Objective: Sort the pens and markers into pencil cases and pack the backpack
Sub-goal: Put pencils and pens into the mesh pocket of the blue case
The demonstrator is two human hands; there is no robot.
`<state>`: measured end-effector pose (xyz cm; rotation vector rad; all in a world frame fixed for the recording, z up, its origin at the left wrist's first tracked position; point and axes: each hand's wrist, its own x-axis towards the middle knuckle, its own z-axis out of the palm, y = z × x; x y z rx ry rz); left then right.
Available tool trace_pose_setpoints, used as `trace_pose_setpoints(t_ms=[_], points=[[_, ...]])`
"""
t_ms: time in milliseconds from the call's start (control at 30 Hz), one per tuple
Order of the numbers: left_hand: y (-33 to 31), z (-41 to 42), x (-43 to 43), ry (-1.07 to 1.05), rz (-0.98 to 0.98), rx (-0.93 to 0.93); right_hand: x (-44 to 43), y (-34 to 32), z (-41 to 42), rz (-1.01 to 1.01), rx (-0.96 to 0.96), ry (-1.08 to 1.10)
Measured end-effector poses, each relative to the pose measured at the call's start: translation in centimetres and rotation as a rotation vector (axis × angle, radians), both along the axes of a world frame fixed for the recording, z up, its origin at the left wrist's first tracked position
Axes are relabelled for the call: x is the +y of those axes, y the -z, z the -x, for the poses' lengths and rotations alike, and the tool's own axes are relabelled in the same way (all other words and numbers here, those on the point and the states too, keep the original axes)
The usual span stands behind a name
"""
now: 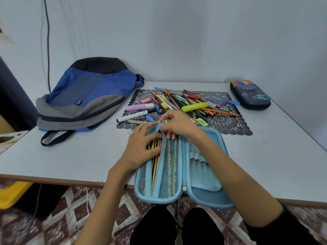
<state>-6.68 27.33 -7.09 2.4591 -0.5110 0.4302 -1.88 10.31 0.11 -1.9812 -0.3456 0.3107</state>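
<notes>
A light blue pencil case lies open at the table's front edge, with pencils in its left half under a mesh flap. My left hand rests on those pencils with its fingers spread. My right hand pinches the top of the mesh flap with curled fingers. Behind the case, a pile of pens, pencils and markers lies on a dark lace mat. A blue and grey backpack lies flat at the left. A dark blue pencil case sits shut at the far right.
The table stands against a pale wall. A yellow bin sits on the patterned floor at the lower left. A cardboard box corner shows at the left edge. A dark cable hangs down the wall.
</notes>
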Motion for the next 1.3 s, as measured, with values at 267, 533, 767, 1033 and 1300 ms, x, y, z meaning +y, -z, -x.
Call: trace_pose_setpoints(t_ms=[267, 533, 767, 1033, 1300], points=[[-0.1, -0.2, 0.0, 0.032, 0.000, 0.010, 0.0, -0.2, 0.4, -0.037, 0.018, 0.011], [-0.5, 0.2, -0.3, 0.017, 0.020, 0.042, -0.1, -0.1, 0.4, -0.047, 0.020, 0.015], [-1.0, 1.0, -0.5, -0.029, 0.263, 0.081, -0.2, -0.1, 0.0, 0.063, 0.007, -0.019], [-1.2, 1.3, -0.4, -0.046, 0.302, 0.042, -4.5, -0.9, -3.6, 0.407, -0.304, 0.359], [-1.8, 1.7, -0.6, -0.236, 0.357, -0.053, -6.1, 0.9, -4.0, 0.606, -0.344, 0.478]])
